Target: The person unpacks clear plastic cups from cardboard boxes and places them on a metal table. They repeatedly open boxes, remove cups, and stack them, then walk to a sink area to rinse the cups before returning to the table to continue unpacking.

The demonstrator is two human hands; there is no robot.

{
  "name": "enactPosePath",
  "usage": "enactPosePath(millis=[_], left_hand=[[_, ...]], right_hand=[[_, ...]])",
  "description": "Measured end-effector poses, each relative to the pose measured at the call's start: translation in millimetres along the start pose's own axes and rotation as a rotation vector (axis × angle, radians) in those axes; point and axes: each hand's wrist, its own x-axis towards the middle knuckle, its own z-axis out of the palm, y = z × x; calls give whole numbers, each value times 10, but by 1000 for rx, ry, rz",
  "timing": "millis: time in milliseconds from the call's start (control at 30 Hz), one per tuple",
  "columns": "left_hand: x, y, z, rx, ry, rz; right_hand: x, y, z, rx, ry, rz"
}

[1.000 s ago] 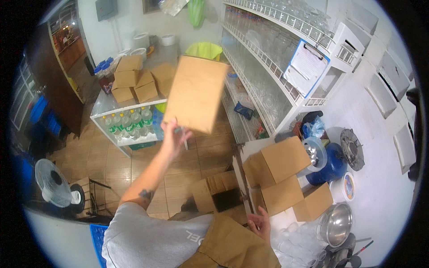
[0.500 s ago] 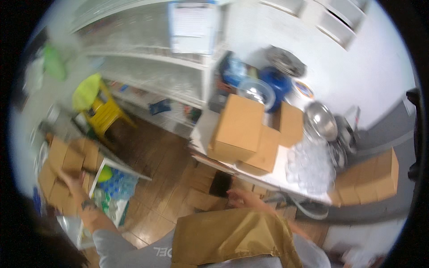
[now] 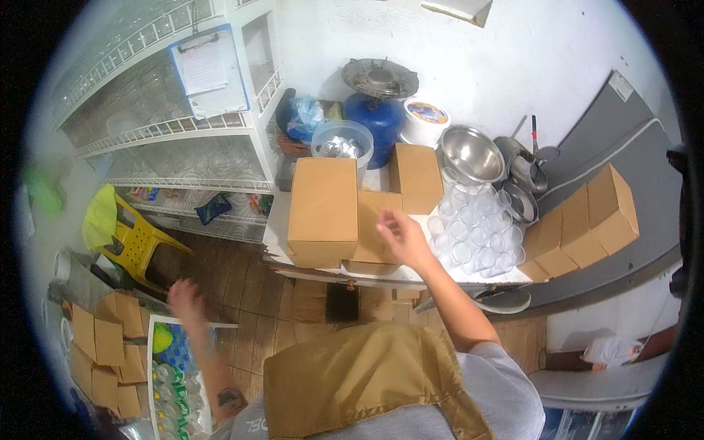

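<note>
My right hand (image 3: 400, 236) is open, fingers loosely apart with nothing in them. It hovers at the right side of a low brown cardboard box (image 3: 375, 209) on the white table (image 3: 277, 224). Close by stand a taller closed box (image 3: 323, 199) on the left and another brown box (image 3: 416, 180) behind. My left hand (image 3: 187, 299), smeared by motion, is raised over the floor with its fingers apart, and no object shows in it. Nearest to it are a yellow plastic chair (image 3: 139, 236) and a white-edged case of bottles (image 3: 170, 378).
Clear plastic cups (image 3: 480, 231) crowd the table's right, beside a row of brown boxes (image 3: 583, 224). Behind are a steel bowl (image 3: 471, 154), a white tub (image 3: 424, 125) and a burner (image 3: 380, 77) on a blue cylinder. More boxes (image 3: 99, 339) sit at lower left, near white shelves (image 3: 176, 126).
My left hand has left the stacked boxes and moved right. My right hand has risen from near my apron to the box on the table. The view has turned right.
</note>
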Motion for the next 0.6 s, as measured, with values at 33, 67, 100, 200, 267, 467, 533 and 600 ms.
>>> enactPosePath(millis=[33, 67, 100, 200, 267, 467, 533, 600], left_hand=[[-392, 180, 707, 140, -97, 9], [-563, 153, 1188, 388, -298, 264], [-885, 281, 1675, 364, -428, 335], [-1485, 502, 2564, 577, -538, 787], [-1728, 515, 2870, 730, -491, 746], [-1689, 80, 2837, 808, -342, 827], [-1663, 127, 2788, 814, -397, 875], [-1587, 157, 2761, 784, -448, 916]], right_hand=[[242, 73, 60, 12, -19, -40], [498, 181, 112, 29, -30, -75], [763, 264, 157, 8, 36, -109], [1406, 461, 275, -68, 122, -183], [1652, 590, 305, -178, 38, -195], [1431, 371, 282, -227, -38, -248], [1292, 342, 182, -205, -13, -231], [1126, 230, 11, -249, -51, -157]])
